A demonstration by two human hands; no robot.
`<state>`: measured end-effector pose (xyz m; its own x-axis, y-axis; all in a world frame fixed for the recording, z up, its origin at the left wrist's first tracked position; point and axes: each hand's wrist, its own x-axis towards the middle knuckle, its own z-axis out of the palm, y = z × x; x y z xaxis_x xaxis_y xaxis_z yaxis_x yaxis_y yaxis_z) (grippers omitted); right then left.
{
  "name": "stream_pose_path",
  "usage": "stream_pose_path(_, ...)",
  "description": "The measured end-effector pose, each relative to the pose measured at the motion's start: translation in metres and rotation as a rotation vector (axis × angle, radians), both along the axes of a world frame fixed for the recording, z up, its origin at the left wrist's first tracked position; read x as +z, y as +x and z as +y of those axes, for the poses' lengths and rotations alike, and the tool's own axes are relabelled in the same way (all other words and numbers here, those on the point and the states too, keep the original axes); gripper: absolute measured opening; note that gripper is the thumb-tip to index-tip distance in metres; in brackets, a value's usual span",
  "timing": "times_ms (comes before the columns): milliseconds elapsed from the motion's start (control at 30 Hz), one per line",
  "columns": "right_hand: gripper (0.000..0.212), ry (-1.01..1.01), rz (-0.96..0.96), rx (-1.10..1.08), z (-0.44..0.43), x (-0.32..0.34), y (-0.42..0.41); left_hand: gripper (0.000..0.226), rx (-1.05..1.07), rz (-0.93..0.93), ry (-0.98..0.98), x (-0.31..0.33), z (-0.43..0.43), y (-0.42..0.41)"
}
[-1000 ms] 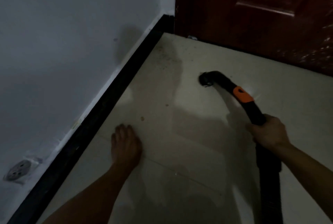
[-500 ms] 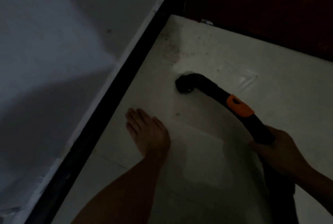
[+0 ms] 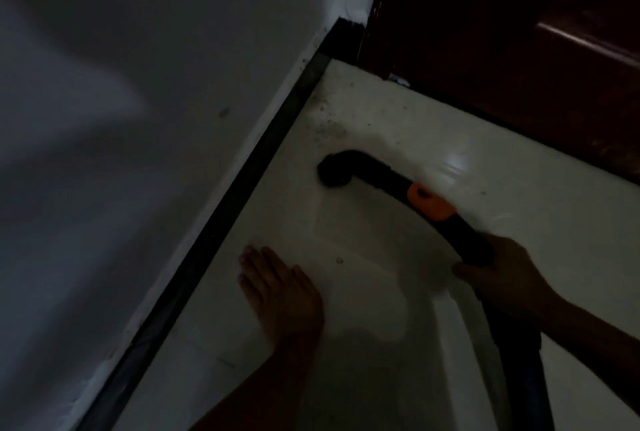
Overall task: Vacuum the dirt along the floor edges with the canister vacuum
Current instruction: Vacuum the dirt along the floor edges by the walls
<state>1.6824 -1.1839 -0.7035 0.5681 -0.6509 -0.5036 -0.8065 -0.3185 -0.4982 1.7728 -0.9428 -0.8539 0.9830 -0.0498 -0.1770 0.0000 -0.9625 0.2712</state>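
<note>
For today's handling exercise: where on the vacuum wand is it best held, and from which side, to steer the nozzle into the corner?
Grip the straight black section of the wand behind the orange collar, coming from the rear, as the right hand does. The wand curves down to the nozzle, so a rear hold probably aims it at the dirt by the baseboard.

Your right hand (image 3: 504, 278) is gripping the black vacuum handle (image 3: 464, 233), its nozzle (image 3: 334, 171) resting on the pale floor (image 3: 398, 125) near speckled dirt (image 3: 323, 124) by the black baseboard (image 3: 242, 184); your left hand (image 3: 280, 292) is lying flat.
</note>
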Motion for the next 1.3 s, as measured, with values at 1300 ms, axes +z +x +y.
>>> stream_pose_path(1300,0.016,0.075,-0.274,0.125,-0.040,-0.051,0.111,0.076,0.099,-0.073,-0.001,0.011,0.000,-0.011)
